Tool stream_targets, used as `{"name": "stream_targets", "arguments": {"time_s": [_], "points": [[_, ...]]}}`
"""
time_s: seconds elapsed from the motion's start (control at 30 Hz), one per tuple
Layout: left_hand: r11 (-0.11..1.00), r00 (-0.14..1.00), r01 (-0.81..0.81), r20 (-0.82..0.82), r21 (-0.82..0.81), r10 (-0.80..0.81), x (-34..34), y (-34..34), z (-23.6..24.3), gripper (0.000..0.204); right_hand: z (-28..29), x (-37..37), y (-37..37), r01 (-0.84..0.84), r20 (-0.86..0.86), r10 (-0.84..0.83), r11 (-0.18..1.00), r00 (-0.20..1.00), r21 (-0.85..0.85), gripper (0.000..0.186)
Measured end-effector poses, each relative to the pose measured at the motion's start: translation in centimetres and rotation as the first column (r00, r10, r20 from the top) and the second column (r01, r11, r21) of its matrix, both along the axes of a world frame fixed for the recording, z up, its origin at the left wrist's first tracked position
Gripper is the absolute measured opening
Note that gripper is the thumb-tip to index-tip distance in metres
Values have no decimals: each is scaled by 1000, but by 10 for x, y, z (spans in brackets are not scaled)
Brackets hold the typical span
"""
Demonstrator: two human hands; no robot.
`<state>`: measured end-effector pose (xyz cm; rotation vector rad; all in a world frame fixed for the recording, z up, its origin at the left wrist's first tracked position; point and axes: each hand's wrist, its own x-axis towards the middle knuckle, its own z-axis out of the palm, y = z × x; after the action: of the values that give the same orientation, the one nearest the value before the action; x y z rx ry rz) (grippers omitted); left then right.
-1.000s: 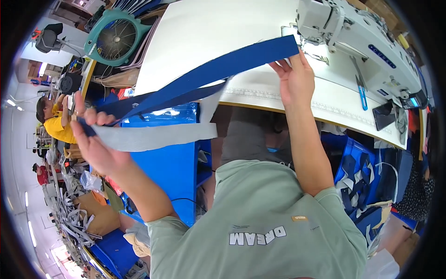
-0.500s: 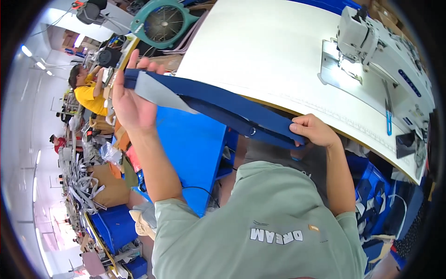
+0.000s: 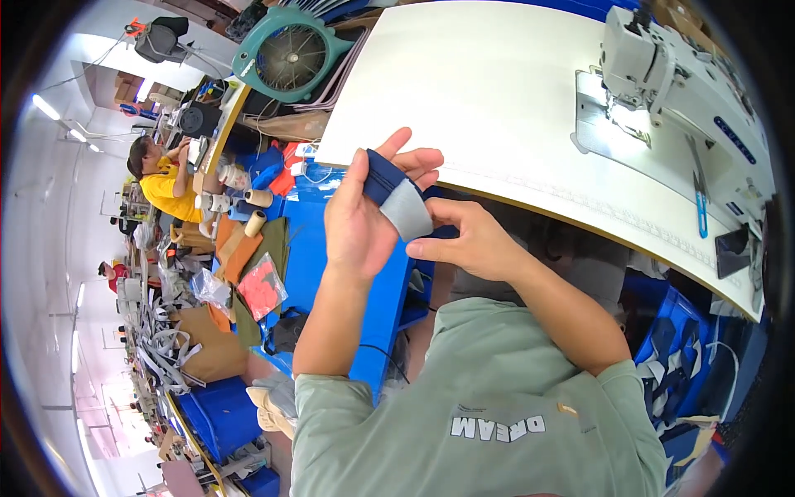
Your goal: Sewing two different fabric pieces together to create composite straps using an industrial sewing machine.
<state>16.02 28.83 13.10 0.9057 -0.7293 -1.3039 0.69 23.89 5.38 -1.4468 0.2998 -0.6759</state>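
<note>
A navy fabric strip with a grey section (image 3: 405, 210) is bunched into a short, layered bundle. It lies across the palm of my left hand (image 3: 360, 228), between the thumb and the raised fingers, which curl loosely about it. At the bundle's grey end is my right hand (image 3: 476, 242), its fingertips at the edge and its thumb just below. Part of the strip is hidden behind my hands. Both hands are over the near left edge of the white sewing table (image 3: 472, 83).
A white sewing machine (image 3: 662, 74) stands at the right, with blue-handled snips (image 3: 701, 203) beside it. A green fan (image 3: 290, 56) is at the upper left. Left of my arms are a blue surface (image 3: 319, 248), thread cones (image 3: 258, 198) and fabric pieces. A person in yellow (image 3: 166, 186) works farther off.
The strip was stretched long between my hands and is now a compact bundle. My left hand has moved right and my right hand left, so they meet.
</note>
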Motion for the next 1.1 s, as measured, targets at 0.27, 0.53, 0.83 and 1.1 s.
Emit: {"name": "stream_targets", "arguments": {"time_s": [0.27,0.53,0.83,1.1], "points": [[997,997,-9,-82,82,16,44,-13,-49,63,-10,-14,-44,3,-16,6,868,1000,497,24],[971,949,-192,226,-145,221,68,-26,-35,59,12,5,-60,-152,-117,208,917,971,370,22],[906,997,-75,-42,-417,63,258,-52,28,52,-63,-68,-67,-429,74,435,822,897,374,28],[885,979,-143,-195,-444,60,193,-39,79,46,-85,-89,-56,-215,-133,280,905,951,368,27]]}}
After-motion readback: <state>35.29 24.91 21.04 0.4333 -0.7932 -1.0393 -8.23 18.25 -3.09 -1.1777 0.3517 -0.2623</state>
